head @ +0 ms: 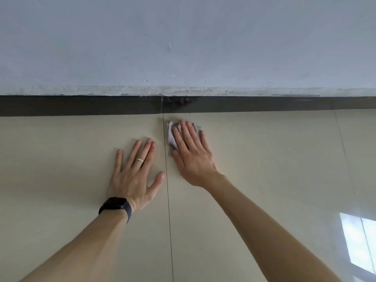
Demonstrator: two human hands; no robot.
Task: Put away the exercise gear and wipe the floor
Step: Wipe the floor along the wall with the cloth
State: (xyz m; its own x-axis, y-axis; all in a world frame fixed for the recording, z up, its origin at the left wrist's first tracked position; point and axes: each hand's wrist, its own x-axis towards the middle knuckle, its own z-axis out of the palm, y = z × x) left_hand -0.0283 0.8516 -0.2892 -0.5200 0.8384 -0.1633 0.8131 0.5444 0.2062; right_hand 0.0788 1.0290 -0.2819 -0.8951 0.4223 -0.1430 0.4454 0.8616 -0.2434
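**Wiping the floor up to the wall edge**

The right hand (192, 155) is pressing flat on a small grey cloth (170, 137), fingers straight and close together. It is not gripping the cloth, only pinning it to the floor (61, 159). The cloth is bunching under the fingers and poking out past the fingertips and beside the forefinger.

The left hand (134, 174) is lying open on the bare tile, fingers spread and holding nothing. It is probably serving as a prop for the body. It is wearing a ring (139, 160), with a dark watch (115, 206) on the wrist.

A thin tile joint (168, 200) is running between the two hands, just left of the cloth. Just beyond the right fingertips, a dark skirting board (81, 105) is meeting the floor, with a pale wall (183, 47) rising above it.

No exercise gear is showing, so the wiping part of the task seems to be the step in hand.

To do it well:
- The palm should be bearing down evenly, so the whole cloth is rubbing rather than sliding loose.
- Flattening the bunched cloth would be covering more tile per stroke.
- Strokes should be running along the skirting board, where dust tends to gather, then overlapping back towards the body.
- The joint is worth a pass along its length.
- The left hand should be shifting onto unwiped tile, to avoid marking the cleaned part.
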